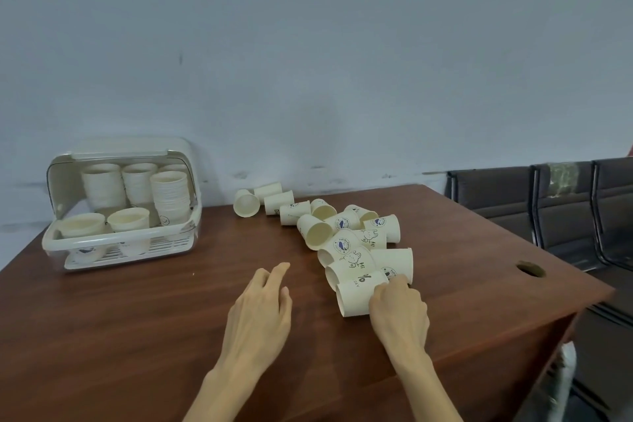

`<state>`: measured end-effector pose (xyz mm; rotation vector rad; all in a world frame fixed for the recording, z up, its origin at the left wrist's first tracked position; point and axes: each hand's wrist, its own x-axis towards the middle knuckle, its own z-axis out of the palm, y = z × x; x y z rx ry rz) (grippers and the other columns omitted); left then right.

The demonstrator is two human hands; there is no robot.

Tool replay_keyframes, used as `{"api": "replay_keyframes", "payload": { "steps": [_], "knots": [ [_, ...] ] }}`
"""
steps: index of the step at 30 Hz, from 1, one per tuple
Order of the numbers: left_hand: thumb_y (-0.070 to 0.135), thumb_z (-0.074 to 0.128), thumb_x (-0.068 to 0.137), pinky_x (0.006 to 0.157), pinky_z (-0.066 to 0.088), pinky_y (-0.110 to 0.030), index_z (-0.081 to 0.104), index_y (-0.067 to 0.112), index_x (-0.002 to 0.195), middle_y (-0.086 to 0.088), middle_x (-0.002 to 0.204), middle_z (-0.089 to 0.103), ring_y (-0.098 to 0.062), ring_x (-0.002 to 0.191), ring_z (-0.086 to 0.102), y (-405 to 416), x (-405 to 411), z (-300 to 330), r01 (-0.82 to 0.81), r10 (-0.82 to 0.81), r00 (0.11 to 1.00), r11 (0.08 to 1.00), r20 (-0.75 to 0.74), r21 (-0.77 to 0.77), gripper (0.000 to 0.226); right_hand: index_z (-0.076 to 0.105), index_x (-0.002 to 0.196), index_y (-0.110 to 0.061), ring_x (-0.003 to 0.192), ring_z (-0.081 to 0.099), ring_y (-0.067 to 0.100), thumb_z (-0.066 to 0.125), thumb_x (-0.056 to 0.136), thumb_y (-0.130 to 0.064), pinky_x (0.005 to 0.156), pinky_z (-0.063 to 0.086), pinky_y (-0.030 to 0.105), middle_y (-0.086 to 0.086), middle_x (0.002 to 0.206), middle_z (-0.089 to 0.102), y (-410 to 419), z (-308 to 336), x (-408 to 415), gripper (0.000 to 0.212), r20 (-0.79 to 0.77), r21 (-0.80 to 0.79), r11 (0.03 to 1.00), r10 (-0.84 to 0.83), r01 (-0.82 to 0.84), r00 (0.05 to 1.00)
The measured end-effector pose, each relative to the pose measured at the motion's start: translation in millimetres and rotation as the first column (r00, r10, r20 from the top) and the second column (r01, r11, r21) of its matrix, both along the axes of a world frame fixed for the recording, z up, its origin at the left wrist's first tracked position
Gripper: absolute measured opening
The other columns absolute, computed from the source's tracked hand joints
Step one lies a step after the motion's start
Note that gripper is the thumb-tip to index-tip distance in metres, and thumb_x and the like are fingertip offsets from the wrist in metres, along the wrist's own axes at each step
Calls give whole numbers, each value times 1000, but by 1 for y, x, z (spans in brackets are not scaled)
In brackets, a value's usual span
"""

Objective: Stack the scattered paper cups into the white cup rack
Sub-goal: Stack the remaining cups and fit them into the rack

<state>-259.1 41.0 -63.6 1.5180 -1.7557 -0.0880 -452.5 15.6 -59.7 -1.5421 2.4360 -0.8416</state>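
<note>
Nearest paper cup [356, 295], cream and tapered, on its side at the near end of the scatter, rolled rim toward the left, faint "DAY" print on the wall; pinched at its base end by the right hand [399, 313], fingers curled over the top, a tight grip on the thin paper. Touching it behind, more scattered paper cups [342, 233], all toppled, in a loose diagonal line running away toward the wall, some with open mouths facing the camera, some printed with a small bear and "Hi", others with a round blue badge. Left hand [262, 315] flat and low over the desk [137, 336], fingers straight and slightly spread, holding nothing, just left of the nearest cups. Far left on the same desk, well apart from the scatter, the white cup rack [120, 212]: glossy plastic, rounded corners, clear lid swung up, slatted floor, tall nested stacks of ribbed cup rims at the back, shorter stacks in front. Desk of reddish-brown wood-grain laminate, smooth, with a round cable hole [531, 268] near the right edge. Beyond it, dark padded chairs [548, 209] in a row on metal frames against a dull, scuffed pale wall [308, 44].
</note>
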Motion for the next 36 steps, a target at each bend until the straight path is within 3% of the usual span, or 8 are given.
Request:
{"api": "replay_keyframes", "payload": {
  "steps": [8,14,18,24,30,36],
  "knots": [
    [27,40,99,71,46,-26,42,30,137,11,100,47,-12,87,57,-18,-23,4,57,-58,996,998,72,19,39,47,100,-11,93,57,34,32,97,-24,71,41,38,11,100,60,6,7,-2,20,14,-63,998,32,-31,999],
    [24,37,100,77,47,-33,52,30,127,10,111,52,-19,95,58,-46,-48,18,186,-190,959,982,209,37,31,46,98,-13,91,58,32,33,97,-25,73,44,38,8,98,60,8,15,-3,18,-5,-76,996,57,-57,998],
    [20,36,99,76,47,-40,48,27,130,2,117,50,-28,96,57,-74,-74,33,190,-220,907,975,360,117,34,46,97,-12,90,58,31,34,96,-26,72,44,37,8,97,60,10,19,-7,18,-40,-69,994,85,-88,996],
    [10,41,97,60,34,-33,38,26,136,-7,118,41,-26,99,48,-100,-93,37,176,-256,821,964,510,200,43,46,103,-12,94,58,31,35,97,-27,68,38,34,8,101,60,15,23,-13,19,-102,-42,991,122,-127,987],
    [10,38,96,67,36,-35,21,31,147,-14,125,40,-30,110,47,-112,-105,41,192,-318,689,946,652,260,58,46,108,-16,100,57,30,36,97,-28,70,35,33,6,108,60,21,30,-16,19,-146,3,984,178,-179,973],
    [17,35,96,78,41,-40,38,25,138,-13,121,45,-31,111,51,-116,-109,37,162,-369,645,922,669,353,42,46,106,-18,102,57,30,36,97,-29,72,37,34,5,110,60,26,34,-16,17,-145,37,979,205,-201,968]
  ]
}}
